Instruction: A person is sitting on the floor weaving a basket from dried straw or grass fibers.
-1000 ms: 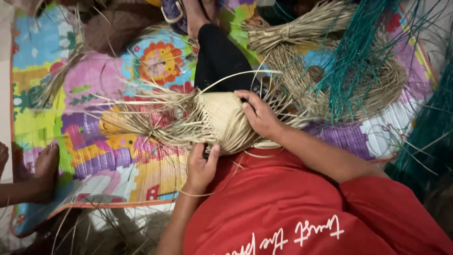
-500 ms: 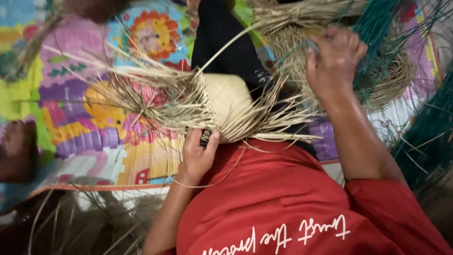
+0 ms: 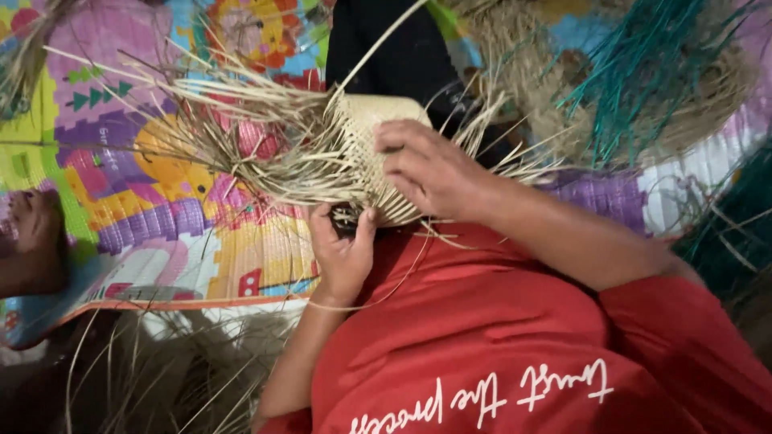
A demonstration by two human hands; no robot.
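The right hand (image 3: 430, 173) has come back down from the teal strands (image 3: 643, 72) and lies flat, fingers spread, on the pale woven straw piece (image 3: 362, 157). The left hand (image 3: 342, 253) pinches its lower edge. Loose straw ends fan out leftward over the colourful mat (image 3: 161, 201).

The supporting surface is a floor covered by a multicoloured play mat (image 3: 161, 217) printed with cartoon shapes in yellow, purple, pink and green, its orange-trimmed edge running along the lower left. Directly on the mat at upper right lies a round heap of pale dried straw (image 3: 523, 88), with a bundle of teal-green strands (image 3: 635, 80) lying across it. Beyond the mat's lower-left edge, a loose mass of dull grey-brown fibre (image 3: 161, 370) lies on the floor, touching the mat border.
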